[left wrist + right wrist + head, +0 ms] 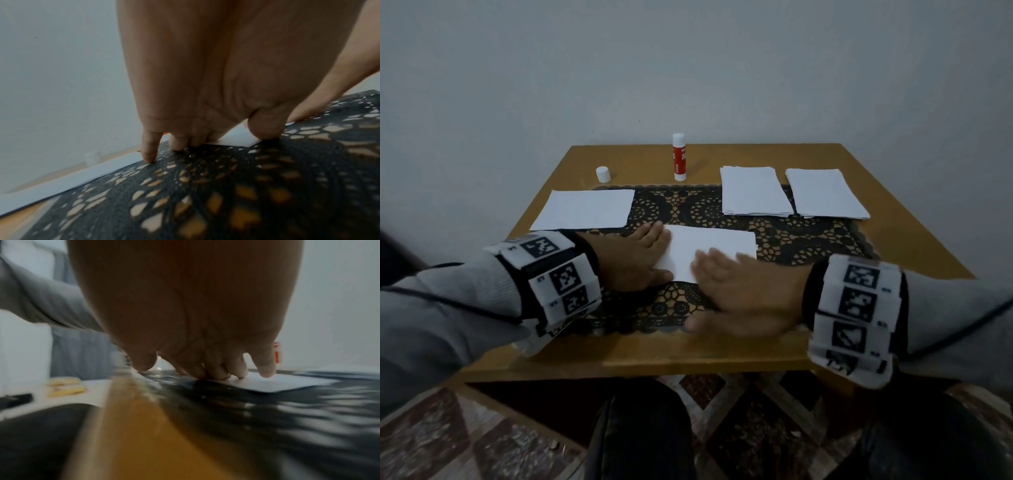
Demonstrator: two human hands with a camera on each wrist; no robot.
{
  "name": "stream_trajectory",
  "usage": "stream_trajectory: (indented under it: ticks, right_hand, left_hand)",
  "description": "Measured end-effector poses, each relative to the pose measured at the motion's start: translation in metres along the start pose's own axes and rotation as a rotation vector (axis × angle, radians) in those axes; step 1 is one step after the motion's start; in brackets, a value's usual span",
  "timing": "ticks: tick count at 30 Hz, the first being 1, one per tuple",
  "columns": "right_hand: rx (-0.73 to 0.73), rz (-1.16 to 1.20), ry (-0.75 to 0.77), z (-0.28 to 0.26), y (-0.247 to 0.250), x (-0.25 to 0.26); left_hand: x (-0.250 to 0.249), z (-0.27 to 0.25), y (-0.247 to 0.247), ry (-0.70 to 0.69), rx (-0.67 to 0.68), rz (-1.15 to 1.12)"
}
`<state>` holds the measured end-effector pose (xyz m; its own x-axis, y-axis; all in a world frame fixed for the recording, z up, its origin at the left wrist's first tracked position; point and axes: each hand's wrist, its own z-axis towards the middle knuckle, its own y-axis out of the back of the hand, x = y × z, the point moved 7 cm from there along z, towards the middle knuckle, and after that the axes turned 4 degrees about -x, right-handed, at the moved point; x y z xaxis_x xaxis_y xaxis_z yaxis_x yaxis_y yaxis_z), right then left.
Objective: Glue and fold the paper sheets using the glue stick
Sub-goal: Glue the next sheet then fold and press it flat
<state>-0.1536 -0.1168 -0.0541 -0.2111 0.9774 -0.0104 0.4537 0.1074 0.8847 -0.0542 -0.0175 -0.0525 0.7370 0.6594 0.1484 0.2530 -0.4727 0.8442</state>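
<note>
We can read no words. The glue stick [678,157] at the far side of the table has a red label with white lettering too small to make out. The wrist bands [561,277] carry square black-and-white coded markers and tiny unclear characters.

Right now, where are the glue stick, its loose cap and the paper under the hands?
glue stick [679,158]: head view, red label.
cap [603,174]: head view, side wall.
folded paper [717,245]: head view, bare top face.
</note>
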Motion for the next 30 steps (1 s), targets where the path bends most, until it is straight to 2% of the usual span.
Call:
stream_trajectory:
  ticks: [2,7,12,17,22,27,30]
  right_hand:
    - [-0.001,-0.029,0.054,0.003,-0.001,0.015]
    - [-0.047,-0.040,-0.015,0.025,0.011,0.006]
    - [-0.014,-0.073,0.046,0.006,0.002,0.003]
    - [0.031,-0.091,-0.091,-0.014,-0.001,-0.034]
    - [0.058,-0.006,-0.160,-0.016,0.001,-0.061]
    - [0.032,-0.038,-0.181,-0.012,0.009,-0.055]
    - [-0.110,-0.079,-0.153,0.003,0.035,-0.047]
  left_hand:
    - [0.000,-0.001,0.001,-0.005,0.004,-0.005]
    - [0.004,-0.002,0.004,-0.027,-0.004,-0.024]
    - [0.003,0.000,0.004,-0.034,-0.014,-0.023]
    - [0.002,0.000,0.006,-0.008,-0.060,-0.097]
    - [-0.014,0.007,0.015,0.049,-0.111,-0.014]
    - [0.001,0.007,0.019,0.001,-0.124,-0.042]
    - [0.005,0.007,0.018,0.000,-0.139,-0.044]
